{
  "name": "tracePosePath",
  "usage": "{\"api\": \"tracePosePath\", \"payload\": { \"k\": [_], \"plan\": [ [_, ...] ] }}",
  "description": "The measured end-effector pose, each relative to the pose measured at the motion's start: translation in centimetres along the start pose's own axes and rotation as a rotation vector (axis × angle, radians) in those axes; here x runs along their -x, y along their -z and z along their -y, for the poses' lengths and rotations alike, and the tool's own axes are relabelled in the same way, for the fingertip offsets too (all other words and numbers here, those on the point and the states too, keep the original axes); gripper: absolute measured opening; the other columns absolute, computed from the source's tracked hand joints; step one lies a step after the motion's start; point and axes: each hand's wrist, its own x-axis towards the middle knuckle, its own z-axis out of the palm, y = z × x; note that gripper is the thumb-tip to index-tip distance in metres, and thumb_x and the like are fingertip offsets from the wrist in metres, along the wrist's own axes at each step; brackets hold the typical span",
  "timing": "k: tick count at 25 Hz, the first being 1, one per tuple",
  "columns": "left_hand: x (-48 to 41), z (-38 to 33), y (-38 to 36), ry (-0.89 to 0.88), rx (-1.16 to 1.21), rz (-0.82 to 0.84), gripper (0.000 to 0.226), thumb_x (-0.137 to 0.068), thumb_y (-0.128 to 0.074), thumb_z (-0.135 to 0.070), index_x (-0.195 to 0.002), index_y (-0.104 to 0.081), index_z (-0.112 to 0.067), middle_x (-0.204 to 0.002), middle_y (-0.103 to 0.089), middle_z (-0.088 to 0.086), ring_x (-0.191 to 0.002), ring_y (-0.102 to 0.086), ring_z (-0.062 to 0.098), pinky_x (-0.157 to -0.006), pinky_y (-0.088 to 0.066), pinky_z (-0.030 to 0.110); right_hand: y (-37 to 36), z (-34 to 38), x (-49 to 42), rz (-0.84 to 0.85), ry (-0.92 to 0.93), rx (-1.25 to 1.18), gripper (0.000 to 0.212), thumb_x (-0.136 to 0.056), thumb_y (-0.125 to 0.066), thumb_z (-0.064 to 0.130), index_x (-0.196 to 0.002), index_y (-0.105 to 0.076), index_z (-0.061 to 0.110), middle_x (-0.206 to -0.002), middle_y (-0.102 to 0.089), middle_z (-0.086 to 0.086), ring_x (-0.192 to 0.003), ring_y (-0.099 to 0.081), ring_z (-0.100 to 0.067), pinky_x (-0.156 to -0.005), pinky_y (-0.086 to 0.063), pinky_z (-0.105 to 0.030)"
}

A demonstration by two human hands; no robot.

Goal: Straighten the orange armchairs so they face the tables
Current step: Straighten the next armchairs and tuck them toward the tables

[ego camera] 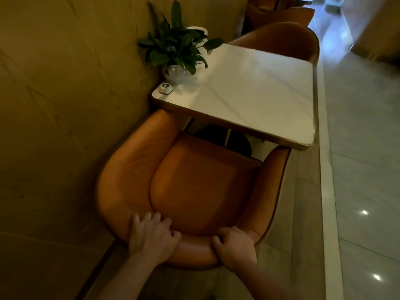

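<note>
Gripping the curved backrest at the bottom of the frame, the left hand (151, 236) and right hand (234, 245) are both clamped on the near orange armchair (194, 187), which fills the lower centre, its seat tucked under the white desk (255, 92). A second armchair (283, 37) sits beyond, upper right; a potted plant (177, 44) stands on the desk's left corner.

Orange armchair (194, 187) faces white table (249, 94).
</note>
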Motion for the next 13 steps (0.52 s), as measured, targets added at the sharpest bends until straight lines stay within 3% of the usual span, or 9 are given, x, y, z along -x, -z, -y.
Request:
{"api": "tracePosePath", "payload": {
  "k": [3,13],
  "plan": [
    [0.25,0.11,-0.11,-0.028,0.015,-0.006,0.069,-0.084,-0.014,-0.059,-0.127,-0.062,-0.035,-0.127,-0.061,-0.003,-0.116,-0.052,0.020,-0.114,-0.016,0.058,-0.04,0.31,0.50,0.005,-0.034,-0.034,0.043,-0.087,-0.031,0.051,-0.093,-0.067,0.029,-0.092,-0.066,0.010,-0.090,-0.054,-0.009,-0.075,-0.047,-0.033],
    [-0.08,0.12,-0.36,-0.028,0.074,-0.036,0.063,-0.079,-0.021,-0.062,-0.118,-0.064,-0.036,-0.117,-0.061,-0.009,-0.116,-0.050,0.016,-0.109,-0.021,0.060,-0.85,0.84,0.75,-0.107,-0.142,-0.072,0.049,-0.083,-0.033,0.062,-0.098,-0.070,0.034,-0.094,-0.070,0.013,-0.094,-0.056,-0.008,-0.081,-0.045,-0.031]
  ]
}}
